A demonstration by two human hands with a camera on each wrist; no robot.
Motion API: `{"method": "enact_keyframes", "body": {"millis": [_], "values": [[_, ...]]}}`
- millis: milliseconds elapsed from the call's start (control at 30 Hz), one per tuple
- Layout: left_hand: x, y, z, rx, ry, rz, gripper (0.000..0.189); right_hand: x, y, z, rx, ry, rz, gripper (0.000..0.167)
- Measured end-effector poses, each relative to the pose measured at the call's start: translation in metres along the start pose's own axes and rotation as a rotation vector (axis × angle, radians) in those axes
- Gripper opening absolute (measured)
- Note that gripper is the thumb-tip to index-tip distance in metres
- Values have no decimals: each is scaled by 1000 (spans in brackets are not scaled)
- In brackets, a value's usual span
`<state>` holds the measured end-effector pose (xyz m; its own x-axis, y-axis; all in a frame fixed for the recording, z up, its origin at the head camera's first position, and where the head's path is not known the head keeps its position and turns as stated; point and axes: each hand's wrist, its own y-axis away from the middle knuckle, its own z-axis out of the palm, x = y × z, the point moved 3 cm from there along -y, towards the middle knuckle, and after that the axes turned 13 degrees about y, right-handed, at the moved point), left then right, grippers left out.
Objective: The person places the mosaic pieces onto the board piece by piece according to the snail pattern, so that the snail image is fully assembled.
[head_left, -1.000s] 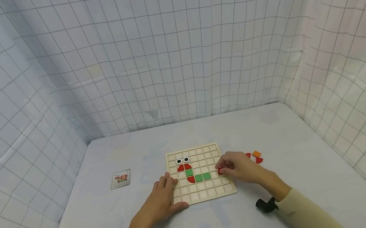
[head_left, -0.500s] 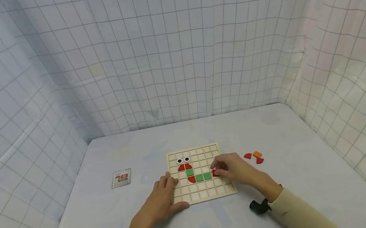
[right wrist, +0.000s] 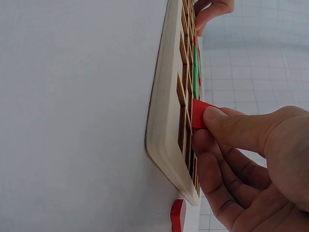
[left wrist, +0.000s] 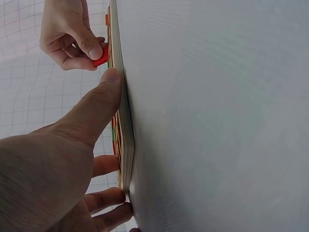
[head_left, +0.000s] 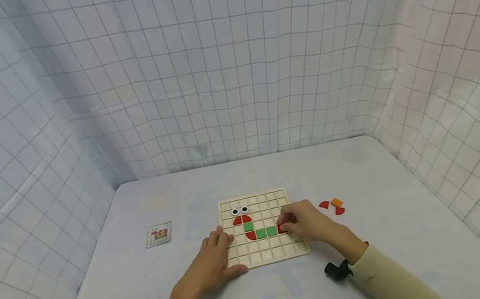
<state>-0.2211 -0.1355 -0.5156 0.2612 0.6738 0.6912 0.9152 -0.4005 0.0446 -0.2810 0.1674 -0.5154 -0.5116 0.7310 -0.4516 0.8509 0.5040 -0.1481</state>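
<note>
A wooden grid board point(head_left: 294, 251) lies on the table. My right hand point(head_left: 306, 220) pinches a red tile point(right wrist: 200, 115) between thumb and fingers. The tile stands tilted at a cell just right of the green square tiles point(head_left: 266, 232), its lower edge at the grid. My left hand point(head_left: 213, 262) rests spread at the board's front left corner, thumb on the near rim and fingers along the left side. Two round eye tiles point(head_left: 239, 211), a red half-round pair point(head_left: 241, 219), another green square point(head_left: 248, 226) and a red quarter-round point(head_left: 251, 235) sit in the grid.
Right of the board lie an orange square tile point(head_left: 337, 202) and two red quarter-rounds point(head_left: 340, 210). Another red tile point(right wrist: 178, 215) shows near the board's corner in the right wrist view. A picture card point(head_left: 159, 234) lies at left. Gridded cloth walls point(head_left: 230, 93) enclose the table.
My right hand has moved left with the red tile, from the board's right side to beside the green squares. My left hand has stayed on the board's corner.
</note>
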Motion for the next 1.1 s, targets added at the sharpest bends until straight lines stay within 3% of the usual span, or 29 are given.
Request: {"method": "enact_keyframes", "body": {"millis": [433,867,1100], "values": [[1,1,0,1,1,1,92,-2,-2,4,-28,52,76,8],[-2,0,1,2,-5,6,92,-8,0,-1,-24,92,42,6],[-2,0,1,3,-2,-1,93,-1,5,-5,-16,72,79,10]]}}
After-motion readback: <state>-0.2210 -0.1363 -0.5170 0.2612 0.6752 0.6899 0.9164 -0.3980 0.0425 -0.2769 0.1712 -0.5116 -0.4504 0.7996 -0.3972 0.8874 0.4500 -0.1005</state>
